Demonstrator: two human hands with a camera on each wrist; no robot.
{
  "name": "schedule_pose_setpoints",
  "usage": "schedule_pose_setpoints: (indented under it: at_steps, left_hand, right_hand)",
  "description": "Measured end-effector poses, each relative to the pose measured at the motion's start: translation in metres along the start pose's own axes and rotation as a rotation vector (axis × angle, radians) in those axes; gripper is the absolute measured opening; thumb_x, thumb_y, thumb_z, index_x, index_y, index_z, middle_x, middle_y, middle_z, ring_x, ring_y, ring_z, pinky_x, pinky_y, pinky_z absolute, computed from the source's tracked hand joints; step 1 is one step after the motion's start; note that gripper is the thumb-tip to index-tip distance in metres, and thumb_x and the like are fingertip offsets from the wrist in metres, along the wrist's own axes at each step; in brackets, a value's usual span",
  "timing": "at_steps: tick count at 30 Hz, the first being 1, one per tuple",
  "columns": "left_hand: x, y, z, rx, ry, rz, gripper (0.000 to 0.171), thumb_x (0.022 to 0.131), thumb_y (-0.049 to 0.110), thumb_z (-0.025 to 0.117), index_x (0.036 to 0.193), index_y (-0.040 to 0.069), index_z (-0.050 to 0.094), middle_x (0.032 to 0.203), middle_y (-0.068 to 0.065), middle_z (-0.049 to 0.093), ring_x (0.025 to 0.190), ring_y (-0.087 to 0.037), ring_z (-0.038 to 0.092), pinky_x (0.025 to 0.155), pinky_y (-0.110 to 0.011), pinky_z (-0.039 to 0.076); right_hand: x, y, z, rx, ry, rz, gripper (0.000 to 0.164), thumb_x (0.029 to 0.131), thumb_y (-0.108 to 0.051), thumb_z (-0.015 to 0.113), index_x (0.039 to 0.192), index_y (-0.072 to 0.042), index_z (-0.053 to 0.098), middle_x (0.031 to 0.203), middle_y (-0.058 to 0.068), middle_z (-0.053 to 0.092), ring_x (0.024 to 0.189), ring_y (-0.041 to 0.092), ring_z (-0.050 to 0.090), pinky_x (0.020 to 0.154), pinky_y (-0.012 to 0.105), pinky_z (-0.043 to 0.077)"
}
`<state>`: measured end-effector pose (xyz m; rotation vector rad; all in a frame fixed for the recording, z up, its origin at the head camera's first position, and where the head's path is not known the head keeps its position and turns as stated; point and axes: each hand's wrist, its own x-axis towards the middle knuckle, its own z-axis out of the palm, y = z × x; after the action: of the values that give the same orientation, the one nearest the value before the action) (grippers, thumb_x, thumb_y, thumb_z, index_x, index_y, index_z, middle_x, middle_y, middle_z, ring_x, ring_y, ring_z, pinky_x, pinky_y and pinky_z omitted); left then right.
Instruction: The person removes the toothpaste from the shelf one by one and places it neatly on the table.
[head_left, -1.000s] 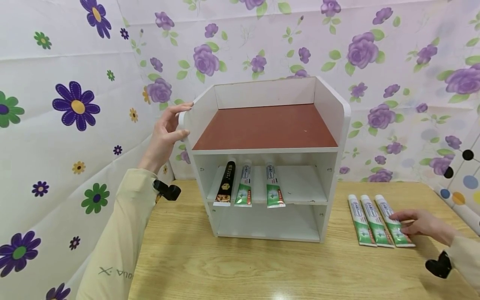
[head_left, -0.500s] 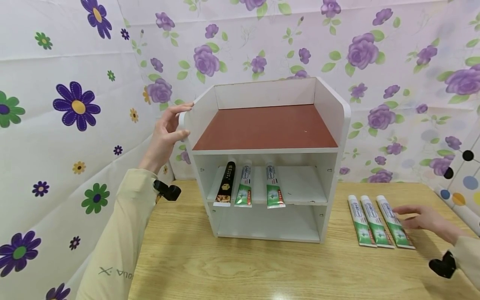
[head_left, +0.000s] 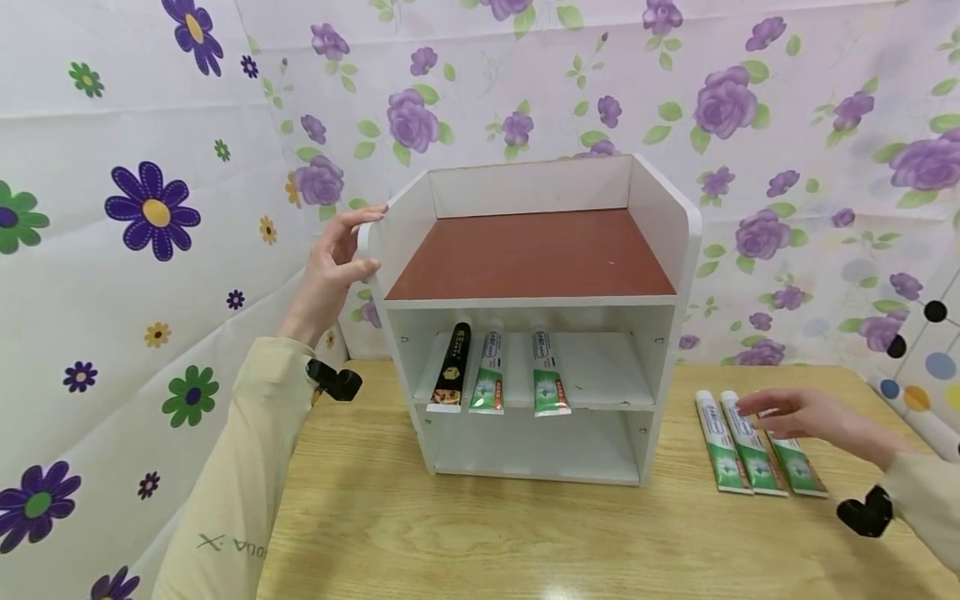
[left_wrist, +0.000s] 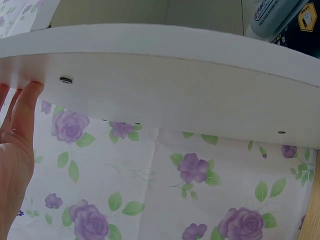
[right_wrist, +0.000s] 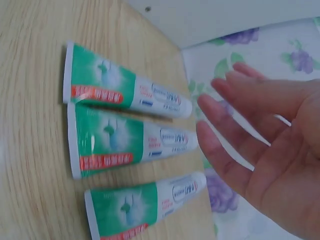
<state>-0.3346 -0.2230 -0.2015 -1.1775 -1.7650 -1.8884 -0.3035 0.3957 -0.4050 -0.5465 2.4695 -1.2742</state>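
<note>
My left hand rests against the left side panel of a small white shelf unit. Its fingertips are at the panel's upper edge and its thumb at the front edge; in the left wrist view, fingers touch the outer face. To the right of the unit, three green-and-white toothpaste tubes lie side by side on the table. Over their capped ends hovers my right hand, fingers spread and holding nothing, partly covering the rightmost tube. All three tubes show fully or nearly so in the right wrist view.
On the unit's middle shelf lie a black-and-gold tube and two green-and-white toothpaste tubes, their flat ends jutting past the front edge. A brown top board sits above. Flowered cloth hangs behind the wooden table.
My right hand has let go of the rightmost tube, drawn back slightly, then lifted and moved left over the tubes. The left hand stays where it was.
</note>
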Motion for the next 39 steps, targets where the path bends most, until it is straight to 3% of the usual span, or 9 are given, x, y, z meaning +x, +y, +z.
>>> schedule_pose_setpoints:
  at_steps: [7, 12, 19, 27, 39]
  left_hand:
    - [0.003, 0.001, 0.000, 0.000, -0.002, 0.003, 0.050, 0.074, -0.017, 0.048, 0.118, 0.006, 0.054, 0.136, -0.012, 0.036, 0.124, -0.028, 0.030, 0.075, -0.028, 0.043]
    - [0.003, 0.001, 0.000, -0.006, -0.001, 0.005, 0.050, 0.074, -0.016, 0.048, 0.118, 0.007, 0.055, 0.136, -0.013, 0.037, 0.124, -0.028, 0.030, 0.076, -0.027, 0.044]
    - [0.003, 0.001, 0.000, -0.015, 0.002, -0.003, 0.050, 0.074, -0.016, 0.048, 0.118, 0.007, 0.055, 0.136, -0.012, 0.037, 0.123, -0.029, 0.031, 0.074, -0.027, 0.044]
    - [0.003, 0.001, 0.000, -0.001, 0.006, -0.012, 0.050, 0.074, -0.016, 0.048, 0.117, 0.007, 0.055, 0.136, -0.012, 0.037, 0.123, -0.029, 0.031, 0.072, -0.027, 0.044]
    - [0.000, 0.000, 0.000, -0.012, 0.001, -0.017, 0.050, 0.075, -0.016, 0.049, 0.119, 0.007, 0.054, 0.137, -0.012, 0.036, 0.122, -0.029, 0.031, 0.071, -0.027, 0.043]
  right_hand:
    - [0.007, -0.023, 0.009, 0.077, -0.110, -0.059, 0.040, 0.093, -0.012, 0.050, 0.131, -0.001, 0.044, 0.129, 0.025, 0.042, 0.108, 0.018, 0.051, 0.081, 0.038, 0.045]
    - [0.014, -0.040, 0.021, 0.062, -0.289, -0.081, 0.037, 0.094, -0.011, 0.046, 0.131, -0.004, 0.047, 0.130, 0.020, 0.043, 0.112, 0.023, 0.048, 0.084, 0.036, 0.043]
    - [0.025, -0.059, 0.032, 0.166, -0.490, -0.146, 0.040, 0.094, -0.001, 0.041, 0.133, 0.001, 0.040, 0.133, 0.024, 0.037, 0.118, 0.032, 0.041, 0.088, 0.038, 0.040]
    - [0.030, -0.076, 0.044, 0.243, -0.593, -0.174, 0.040, 0.093, 0.003, 0.040, 0.133, 0.003, 0.040, 0.132, 0.022, 0.040, 0.117, 0.036, 0.041, 0.089, 0.040, 0.038]
    - [0.034, -0.098, 0.072, 0.284, -0.648, -0.266, 0.046, 0.092, 0.005, 0.042, 0.137, 0.003, 0.032, 0.133, 0.027, 0.035, 0.115, 0.038, 0.042, 0.088, 0.045, 0.038]
